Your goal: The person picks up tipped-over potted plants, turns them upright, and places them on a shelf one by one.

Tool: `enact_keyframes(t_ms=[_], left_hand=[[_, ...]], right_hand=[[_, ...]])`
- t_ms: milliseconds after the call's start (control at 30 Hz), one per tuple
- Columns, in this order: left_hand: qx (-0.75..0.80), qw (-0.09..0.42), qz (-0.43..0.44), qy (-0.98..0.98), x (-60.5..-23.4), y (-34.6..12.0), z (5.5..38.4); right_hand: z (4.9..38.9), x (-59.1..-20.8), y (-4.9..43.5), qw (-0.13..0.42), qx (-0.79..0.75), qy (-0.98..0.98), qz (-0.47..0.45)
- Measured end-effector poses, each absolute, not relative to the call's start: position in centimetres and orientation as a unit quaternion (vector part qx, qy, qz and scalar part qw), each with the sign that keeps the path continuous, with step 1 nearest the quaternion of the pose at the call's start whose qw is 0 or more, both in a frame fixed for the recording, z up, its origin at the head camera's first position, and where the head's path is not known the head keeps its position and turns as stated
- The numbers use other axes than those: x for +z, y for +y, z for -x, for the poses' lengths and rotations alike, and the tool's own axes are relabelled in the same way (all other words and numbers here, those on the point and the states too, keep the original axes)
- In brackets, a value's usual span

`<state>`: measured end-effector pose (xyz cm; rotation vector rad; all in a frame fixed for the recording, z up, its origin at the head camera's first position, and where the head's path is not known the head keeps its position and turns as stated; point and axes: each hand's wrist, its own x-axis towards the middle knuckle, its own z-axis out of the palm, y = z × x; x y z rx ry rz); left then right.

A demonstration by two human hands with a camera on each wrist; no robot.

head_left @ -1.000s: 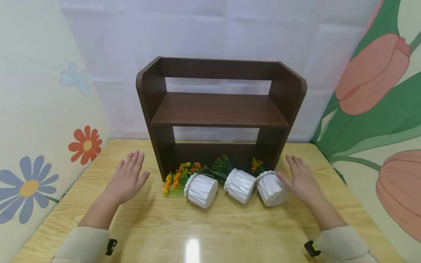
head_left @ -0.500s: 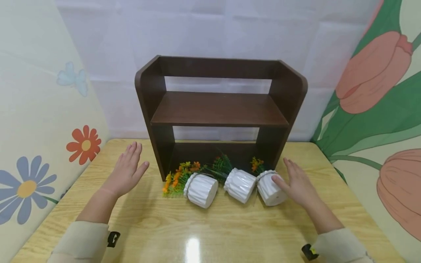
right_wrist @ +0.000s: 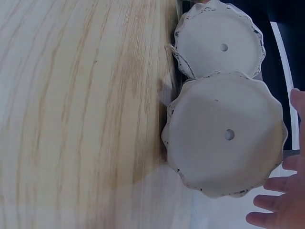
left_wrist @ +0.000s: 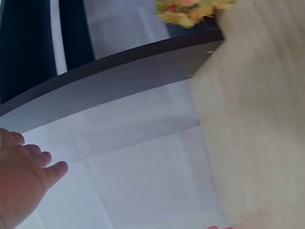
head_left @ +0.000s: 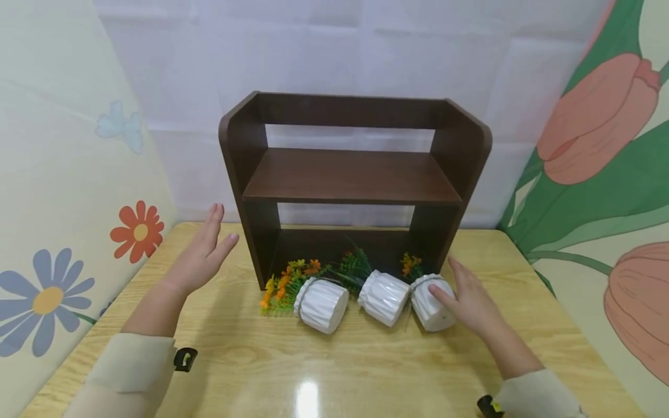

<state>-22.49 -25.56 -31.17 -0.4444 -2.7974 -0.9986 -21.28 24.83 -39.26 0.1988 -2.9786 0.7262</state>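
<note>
Three pots (head_left: 384, 298) lay tipped before the shelf (head_left: 350, 176), and with left hand (head_left: 197, 261) and right hand (head_left: 473, 305) empty, thumbs wide, gripping seemed best round the wall of the right pot (head_left: 427, 310), not its flowers (head_left: 410, 265).

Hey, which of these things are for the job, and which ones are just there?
Probably for the job:
left white pot, on its side
middle white pot, on its side
right white pot, on its side
brown shelf, behind the pots

Probably just there:
wooden table, underneath
white backdrop
red flower picture
upper tulip picture
</note>
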Motion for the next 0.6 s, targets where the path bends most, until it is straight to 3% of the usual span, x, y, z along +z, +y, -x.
enact_keyframes(t_ms=[600], left_hand=[[-0.475, 0.124, 0.148, -0.859, -24.8, -24.4, 24.8]], right_hand=[[20.9, -39.3, 24.3, 0.018, 0.257, -0.965, -0.042]])
